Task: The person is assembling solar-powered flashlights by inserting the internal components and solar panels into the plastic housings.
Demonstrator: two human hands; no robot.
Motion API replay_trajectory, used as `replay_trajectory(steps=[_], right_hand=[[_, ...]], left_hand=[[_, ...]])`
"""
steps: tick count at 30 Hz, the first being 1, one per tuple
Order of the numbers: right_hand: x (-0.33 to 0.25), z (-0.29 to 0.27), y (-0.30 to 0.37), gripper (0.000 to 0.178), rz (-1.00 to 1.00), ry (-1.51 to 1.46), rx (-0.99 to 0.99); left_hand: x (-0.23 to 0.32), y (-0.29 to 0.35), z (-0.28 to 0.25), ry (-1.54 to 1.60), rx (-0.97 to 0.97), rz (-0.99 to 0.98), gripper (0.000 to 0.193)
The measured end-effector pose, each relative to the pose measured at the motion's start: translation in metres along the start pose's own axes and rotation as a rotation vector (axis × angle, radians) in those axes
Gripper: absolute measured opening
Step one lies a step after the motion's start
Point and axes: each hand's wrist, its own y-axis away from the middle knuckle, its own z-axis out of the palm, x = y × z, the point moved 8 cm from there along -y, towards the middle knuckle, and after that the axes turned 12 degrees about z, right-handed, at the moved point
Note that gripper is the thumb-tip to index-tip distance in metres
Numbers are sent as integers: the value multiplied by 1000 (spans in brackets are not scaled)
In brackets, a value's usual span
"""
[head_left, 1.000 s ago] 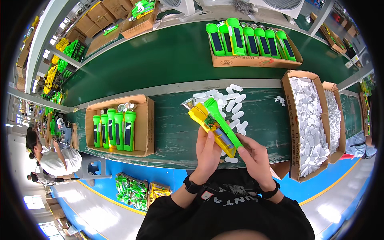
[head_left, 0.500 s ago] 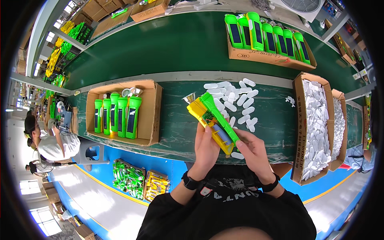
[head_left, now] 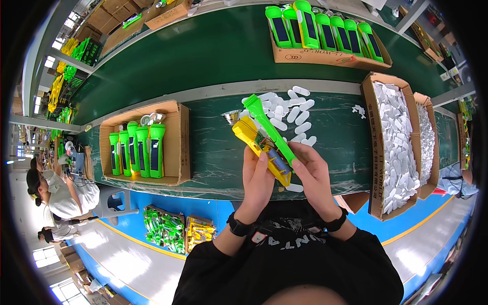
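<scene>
A flashlight with its housing parted lies between my hands over the bench's near edge. My left hand (head_left: 258,178) is closed around the yellow housing half (head_left: 246,132), which carries thin wires and a bluish cylindrical battery (head_left: 276,159). With thumb and fingers, my right hand (head_left: 314,170) grips the lower end of the green housing half (head_left: 266,122). The two halves sit at an angle, spread apart at the head end and close together near my right fingers. A silvery cone reflector (head_left: 232,117) sticks out by the yellow head. Loose white oval plastic pieces (head_left: 302,116) lie just beyond.
A carton (head_left: 184,147) of green flashlights stands at left, another (head_left: 333,58) on the far shelf. To the right are a carton of white oval pieces (head_left: 392,142) and one of small white parts (head_left: 426,137). Boxes of green parts (head_left: 163,229) stand on the floor; a person (head_left: 68,190) sits far left.
The green half has swung away from the yellow half at the head end, so the gap between them is wider. The whole view has shifted a little.
</scene>
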Motion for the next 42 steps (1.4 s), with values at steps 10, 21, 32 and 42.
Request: replay_trajectory(steps=[10, 21, 32, 42], right_hand=[[15, -9, -15, 37, 149, -94, -25], [7, -8, -4, 36, -119, 196, 62], [20, -14, -4, 35, -7, 74, 51], [18, -7, 6, 34, 10, 62, 21]], left_hand=[[-8, 5, -7, -19, 17, -10, 35], [-9, 5, -8, 16, 42, 2, 33], [-6, 3, -5, 37, 38, 28, 30], [0, 2, -2, -19, 10, 102, 40]])
